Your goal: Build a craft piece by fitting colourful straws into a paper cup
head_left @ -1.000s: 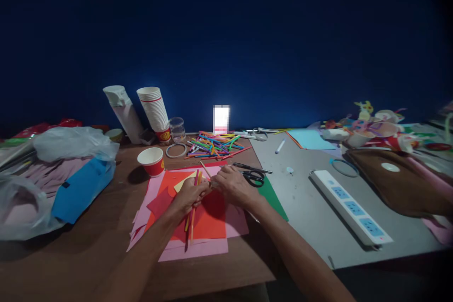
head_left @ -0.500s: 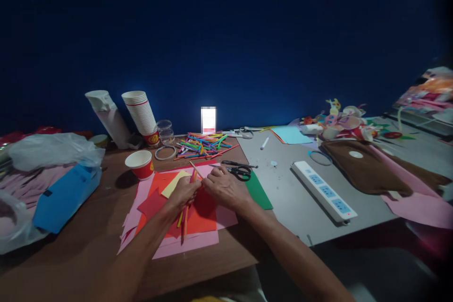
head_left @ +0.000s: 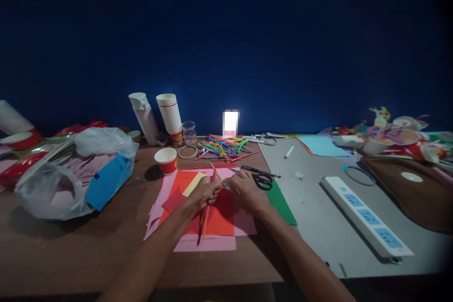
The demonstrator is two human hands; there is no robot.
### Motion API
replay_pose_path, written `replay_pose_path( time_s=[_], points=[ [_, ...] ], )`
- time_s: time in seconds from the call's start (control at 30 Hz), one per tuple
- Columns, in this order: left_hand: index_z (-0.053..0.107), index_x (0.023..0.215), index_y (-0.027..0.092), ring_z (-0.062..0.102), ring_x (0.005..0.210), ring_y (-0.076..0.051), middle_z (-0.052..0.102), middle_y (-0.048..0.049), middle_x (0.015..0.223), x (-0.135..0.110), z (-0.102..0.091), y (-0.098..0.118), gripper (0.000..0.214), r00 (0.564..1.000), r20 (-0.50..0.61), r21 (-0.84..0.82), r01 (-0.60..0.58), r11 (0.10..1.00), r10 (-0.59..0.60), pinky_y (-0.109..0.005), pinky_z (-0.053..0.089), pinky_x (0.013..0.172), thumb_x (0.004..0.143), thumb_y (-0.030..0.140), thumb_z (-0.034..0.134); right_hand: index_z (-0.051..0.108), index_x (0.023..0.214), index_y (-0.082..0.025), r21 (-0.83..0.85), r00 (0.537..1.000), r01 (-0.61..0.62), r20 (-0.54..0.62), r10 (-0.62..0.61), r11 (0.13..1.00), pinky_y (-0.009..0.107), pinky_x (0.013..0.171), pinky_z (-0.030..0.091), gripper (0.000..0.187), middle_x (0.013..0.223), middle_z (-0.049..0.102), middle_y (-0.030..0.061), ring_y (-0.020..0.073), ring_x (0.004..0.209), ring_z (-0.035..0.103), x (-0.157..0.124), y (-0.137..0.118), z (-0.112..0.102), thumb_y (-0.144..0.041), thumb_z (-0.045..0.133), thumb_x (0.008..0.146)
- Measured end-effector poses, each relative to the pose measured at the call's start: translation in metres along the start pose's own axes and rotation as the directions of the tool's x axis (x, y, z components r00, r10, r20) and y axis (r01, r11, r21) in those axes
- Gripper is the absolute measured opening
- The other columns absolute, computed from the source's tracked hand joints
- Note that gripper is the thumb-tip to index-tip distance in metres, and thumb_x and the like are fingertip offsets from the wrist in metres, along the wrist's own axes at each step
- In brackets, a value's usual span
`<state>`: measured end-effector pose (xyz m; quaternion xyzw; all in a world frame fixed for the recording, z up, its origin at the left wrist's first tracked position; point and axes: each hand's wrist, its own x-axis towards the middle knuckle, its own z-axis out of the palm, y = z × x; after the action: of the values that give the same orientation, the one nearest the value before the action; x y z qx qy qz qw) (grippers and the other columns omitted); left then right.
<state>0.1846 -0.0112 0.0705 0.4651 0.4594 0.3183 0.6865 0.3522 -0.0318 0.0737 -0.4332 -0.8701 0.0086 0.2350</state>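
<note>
- While the left hand (head_left: 204, 193) closes firmly around a bundle of thin coloured sticks (head_left: 206, 217), the right hand (head_left: 246, 192) presses in beside it, fingers curled; its own knuckles hide whether it grips.
- Bundle held just above a red-orange paper sheet (head_left: 222, 219), which lies on a pink paper sheet (head_left: 244, 226) on the brown wooden desk (head_left: 71, 255).
- Judgement: a tight, even pinch, wrists low, should best keep thin sticks from splaying.
- Counts: one pair of black-handled scissors (head_left: 262, 181); one red-and-white paper cup (head_left: 166, 160); one stack of white paper cups (head_left: 169, 113); one white power strip (head_left: 364, 214), three blue panels; one loose pile of coloured sticks (head_left: 222, 148), too many to count.
</note>
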Motion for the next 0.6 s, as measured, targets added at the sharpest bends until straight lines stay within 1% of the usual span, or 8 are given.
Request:
replay_pose_path(
  time_s=[0.1, 0.23, 0.37, 0.47, 0.6],
  points=[
    [0.036, 0.055, 0.018, 0.021, 0.031, -0.001, 0.03, 0.0102, 0.041, 0.0001, -0.0025, -0.0009, 0.027, 0.999, 0.052, -0.043, 0.013, 0.999, -0.011, -0.013, 0.016, 0.031, 0.069, 0.03, 0.055, 0.058, 0.099, -0.023, 0.077, 0.999, -0.03, -0.013, 0.031, 0.997, 0.033, 0.082, 0.034, 0.017, 0.087, 0.056, 0.0054, 0.0195, 0.088, 0.045, 0.0003, 0.0014, -0.0007, -0.023, 0.046, 0.087],
    [0.04, 0.064, 0.017, 0.021, 0.031, -0.001, 0.035, 0.0094, 0.045, -0.0015, -0.0026, -0.0011, 0.026, 0.997, 0.08, -0.082, 0.004, 0.997, 0.003, -0.013, 0.016, 0.03, 0.072, 0.037, 0.056, 0.058, 0.1, -0.023, 0.091, 0.999, -0.032, -0.034, 0.035, 0.995, 0.035, 0.084, 0.034, 0.017, 0.084, 0.056, 0.0055, 0.0203, 0.087, 0.045, 0.0001, 0.0044, 0.0023, -0.023, 0.048, 0.086],
    [0.044, 0.07, 0.017, 0.025, 0.031, -0.002, 0.039, 0.0085, 0.046, -0.0018, -0.0005, -0.002, 0.03, 0.997, 0.069, -0.047, -0.036, 0.998, 0.04, -0.013, 0.016, 0.03, 0.074, 0.045, 0.055, 0.057, 0.1, -0.023, 0.092, 0.996, -0.065, -0.053, 0.07, 0.994, 0.037, 0.085, 0.034, 0.017, 0.089, 0.054, 0.0063, 0.0213, 0.091, 0.044, -0.0023, 0.0076, 0.0058, -0.026, 0.051, 0.085],
    [0.041, 0.069, 0.018, 0.025, 0.031, -0.001, 0.038, 0.0092, 0.047, 0.0011, -0.0011, -0.0046, 0.031, 0.995, 0.07, -0.013, -0.068, 0.998, 0.069, -0.013, 0.017, 0.03, 0.072, 0.042, 0.06, 0.056, 0.103, -0.025, 0.106, 0.995, -0.087, -0.039, 0.091, 0.991, 0.037, 0.085, 0.034, 0.02, 0.091, 0.052, 0.0061, 0.0209, 0.092, 0.044, -0.0042, 0.0082, 0.0062, -0.028, 0.051, 0.085],
    [0.039, 0.07, 0.018, 0.023, 0.032, 0.0, 0.038, 0.01, 0.048, 0.0052, -0.0039, -0.0065, 0.03, 0.992, 0.117, -0.078, -0.04, 0.996, 0.049, -0.012, 0.017, 0.03, 0.072, 0.038, 0.063, 0.055, 0.106, -0.024, 0.146, 0.992, -0.111, -0.036, 0.117, 0.983, 0.034, 0.082, 0.036, 0.022, 0.092, 0.052, 0.0058, 0.0202, 0.091, 0.044, -0.0056, 0.0078, 0.005, -0.028, 0.051, 0.084]
  ],
)
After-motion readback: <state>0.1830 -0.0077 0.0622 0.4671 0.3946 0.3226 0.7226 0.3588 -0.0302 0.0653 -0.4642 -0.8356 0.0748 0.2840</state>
